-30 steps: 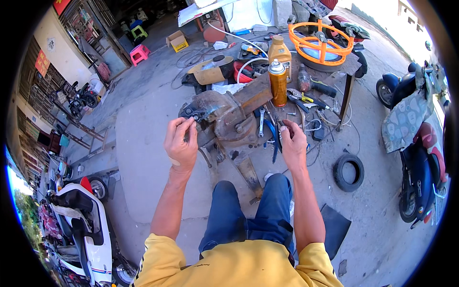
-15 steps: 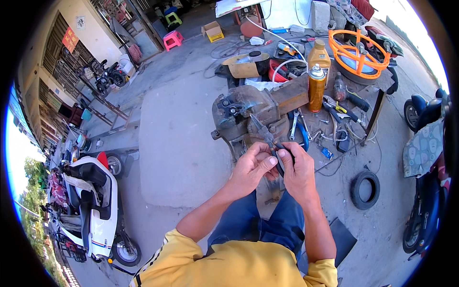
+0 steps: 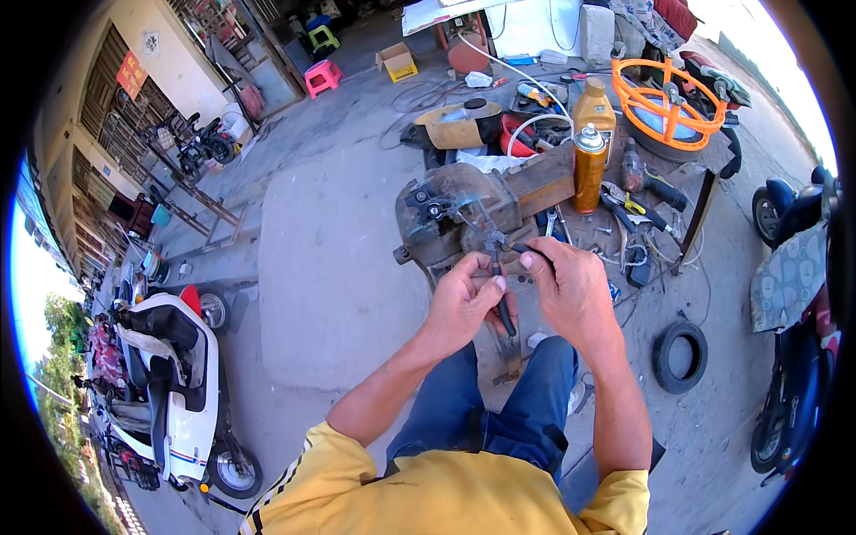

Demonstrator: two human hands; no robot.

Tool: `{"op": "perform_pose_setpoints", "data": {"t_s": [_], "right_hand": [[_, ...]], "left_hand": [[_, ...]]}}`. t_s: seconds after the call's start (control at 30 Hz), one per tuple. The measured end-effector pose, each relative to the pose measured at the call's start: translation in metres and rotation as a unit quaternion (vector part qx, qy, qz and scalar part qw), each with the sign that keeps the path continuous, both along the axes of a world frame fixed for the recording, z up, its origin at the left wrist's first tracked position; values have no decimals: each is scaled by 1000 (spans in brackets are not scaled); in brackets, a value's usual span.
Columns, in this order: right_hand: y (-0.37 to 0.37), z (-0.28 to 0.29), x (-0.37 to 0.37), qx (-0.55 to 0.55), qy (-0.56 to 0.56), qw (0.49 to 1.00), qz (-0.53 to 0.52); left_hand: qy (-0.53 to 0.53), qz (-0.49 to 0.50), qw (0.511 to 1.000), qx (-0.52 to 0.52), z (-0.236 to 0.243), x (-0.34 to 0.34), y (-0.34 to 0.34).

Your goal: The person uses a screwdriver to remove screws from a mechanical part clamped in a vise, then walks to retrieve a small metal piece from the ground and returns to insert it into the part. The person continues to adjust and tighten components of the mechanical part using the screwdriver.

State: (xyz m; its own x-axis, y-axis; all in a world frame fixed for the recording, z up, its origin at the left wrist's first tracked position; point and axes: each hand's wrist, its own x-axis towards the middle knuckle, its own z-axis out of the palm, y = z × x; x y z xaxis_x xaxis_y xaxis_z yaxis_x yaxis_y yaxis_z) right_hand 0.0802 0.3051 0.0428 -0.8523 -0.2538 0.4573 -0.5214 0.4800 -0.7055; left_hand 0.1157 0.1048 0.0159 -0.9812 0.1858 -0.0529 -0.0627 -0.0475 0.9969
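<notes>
Both hands hold a pair of long-nose pliers with dark handles, out in front of a rusty bench vise. My left hand is closed around one handle, whose end points down below the fingers. The other handle, running out to the right, is gripped by my right hand. The handles are spread wide and the jaws point away from me, over the vise body. Whether the jaws touch the vise or hold anything, I cannot tell.
Right of the vise stand a gold spray can and an oil bottle. Yellow-handled pliers and a power tool lie near them. An orange ring frame is behind; a small tire lies right. A white scooter stands left.
The pliers' handles have spread apart. My right hand has moved to the right and slightly up with its handle, while my left hand has shifted slightly left.
</notes>
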Motion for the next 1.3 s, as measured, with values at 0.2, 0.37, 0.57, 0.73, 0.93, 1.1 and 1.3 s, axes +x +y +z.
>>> {"op": "perform_pose_setpoints", "data": {"t_s": [0.2, 0.37, 0.57, 0.73, 0.93, 1.1, 1.3], "right_hand": [[-1, 26, -29, 40, -31, 998, 36], [-4, 38, -40, 64, -68, 994, 59], [-7, 46, -47, 77, -98, 990, 67], [-3, 49, -53, 72, -94, 989, 93], [-6, 55, -56, 107, -112, 984, 84], [-15, 55, -60, 125, -85, 986, 68], [-8, 67, -53, 129, -112, 983, 69]], "left_hand": [[-28, 40, 993, 107, 10, -7, 5], [-56, 51, 984, 160, 16, -5, 4], [-48, 46, 981, 180, 19, -8, 0], [-47, 44, 980, 190, 23, -6, 3], [-51, 50, 973, 221, 21, -6, 1], [-53, 41, 963, 261, 18, -10, -5], [-65, 48, 963, 256, 27, -8, 1]]}}
